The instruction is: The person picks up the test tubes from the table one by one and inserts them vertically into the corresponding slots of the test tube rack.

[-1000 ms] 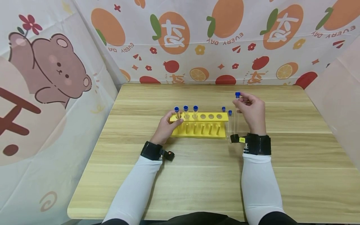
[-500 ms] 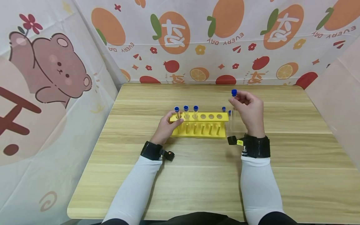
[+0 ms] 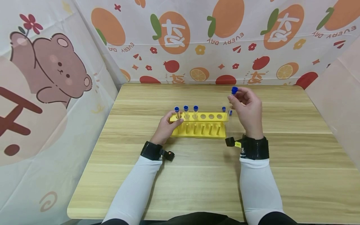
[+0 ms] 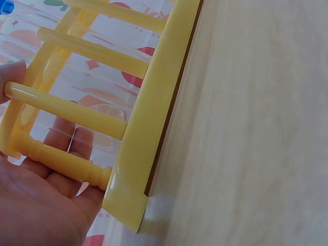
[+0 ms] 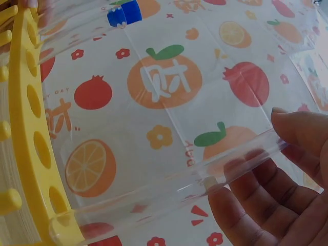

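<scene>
A yellow test tube rack (image 3: 199,135) stands on the table, with several holes along its upper bar. My left hand (image 3: 165,127) grips its left end, fingers wrapped around the end post (image 4: 66,163) in the left wrist view. Three clear test tubes with blue caps (image 3: 186,108) stand in the left holes; the three right holes hold none. My right hand (image 3: 248,110) pinches another clear test tube (image 5: 154,192) near its blue cap (image 3: 234,90). That tube tilts, and its rounded lower end overlaps the rack's right end beside the last hole (image 5: 59,199).
Behind the rack's right end show two more blue caps (image 3: 223,109), their tubes mostly hidden. The wooden table (image 3: 197,181) extends in front and to both sides. A fruit-printed cloth (image 3: 202,65) hangs along its back edge.
My right hand has moved slightly left with the test tube, and the tube's lower end has swung left to the rack's right end. The left hand and rack have stayed still.
</scene>
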Action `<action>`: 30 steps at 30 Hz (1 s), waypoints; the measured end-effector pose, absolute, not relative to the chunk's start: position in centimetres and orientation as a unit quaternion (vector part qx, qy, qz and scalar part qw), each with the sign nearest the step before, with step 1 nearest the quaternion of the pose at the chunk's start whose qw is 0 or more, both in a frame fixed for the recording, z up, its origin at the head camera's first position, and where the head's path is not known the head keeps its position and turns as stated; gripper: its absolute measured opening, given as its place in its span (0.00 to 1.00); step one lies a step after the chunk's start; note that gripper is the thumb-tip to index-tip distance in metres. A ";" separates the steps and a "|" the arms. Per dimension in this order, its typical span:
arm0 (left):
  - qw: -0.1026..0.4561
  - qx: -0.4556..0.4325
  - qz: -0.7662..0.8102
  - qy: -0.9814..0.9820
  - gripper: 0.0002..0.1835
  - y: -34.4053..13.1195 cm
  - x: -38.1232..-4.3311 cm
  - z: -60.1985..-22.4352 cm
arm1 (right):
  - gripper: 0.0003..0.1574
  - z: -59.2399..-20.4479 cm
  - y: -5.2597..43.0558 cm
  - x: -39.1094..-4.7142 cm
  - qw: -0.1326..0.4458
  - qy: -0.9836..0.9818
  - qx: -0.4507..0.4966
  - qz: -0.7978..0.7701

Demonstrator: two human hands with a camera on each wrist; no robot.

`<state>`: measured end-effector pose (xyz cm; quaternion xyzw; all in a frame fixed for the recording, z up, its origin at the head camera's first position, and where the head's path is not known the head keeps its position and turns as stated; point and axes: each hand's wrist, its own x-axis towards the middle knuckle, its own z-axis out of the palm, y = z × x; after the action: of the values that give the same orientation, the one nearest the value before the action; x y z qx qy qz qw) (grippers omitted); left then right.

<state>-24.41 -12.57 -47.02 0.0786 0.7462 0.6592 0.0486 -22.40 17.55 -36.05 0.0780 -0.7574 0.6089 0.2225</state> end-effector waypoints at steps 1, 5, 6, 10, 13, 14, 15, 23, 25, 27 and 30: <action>0.049 0.079 0.659 0.746 0.20 -12.6 -24.4 -47.0 | 0.20 -36.0 17.5 -22.4 0.224 -0.756 0.081 0.609; 0.050 0.078 0.660 0.746 0.20 -12.6 -24.4 -47.0 | 0.20 -35.9 17.1 -22.3 0.234 -0.752 0.097 0.609; 0.050 0.078 0.659 0.746 0.20 -12.6 -24.4 -47.1 | 0.20 -35.9 17.0 -22.2 0.236 -0.750 0.101 0.609; 0.049 0.079 0.660 0.746 0.20 -12.6 -24.4 -47.1 | 0.20 -35.9 16.6 -22.2 0.244 -0.741 0.116 0.615; 0.049 0.079 0.660 0.745 0.19 -12.5 -24.3 -47.0 | 0.20 -35.9 16.2 -22.1 0.245 -0.737 0.123 0.618; 0.049 0.079 0.660 0.745 0.19 -12.6 -24.3 -47.0 | 0.20 -36.0 16.1 -22.1 0.245 -0.735 0.126 0.620; 0.049 0.078 0.660 0.745 0.19 -12.6 -24.3 -47.0 | 0.20 -36.0 16.0 -22.1 0.244 -0.734 0.129 0.620; 0.050 0.082 0.662 0.743 0.20 -12.7 -24.5 -47.2 | 0.22 -36.1 15.2 -22.1 0.237 -0.731 0.151 0.622; 0.051 0.083 0.664 0.742 0.20 -12.7 -24.5 -47.3 | 0.21 -36.2 15.1 -22.2 0.240 -0.733 0.157 0.617; 0.050 0.083 0.665 0.741 0.20 -12.7 -24.5 -47.2 | 0.21 -36.2 14.9 -22.2 0.242 -0.735 0.161 0.613; 0.049 0.084 0.665 0.740 0.21 -12.7 -24.4 -47.2 | 0.20 -36.3 14.6 -22.2 0.239 -0.733 0.167 0.615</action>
<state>-24.44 -12.66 -47.22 0.0838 0.7404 0.6652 0.0486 -22.19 14.64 -36.28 0.1665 -0.7326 0.6153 0.2388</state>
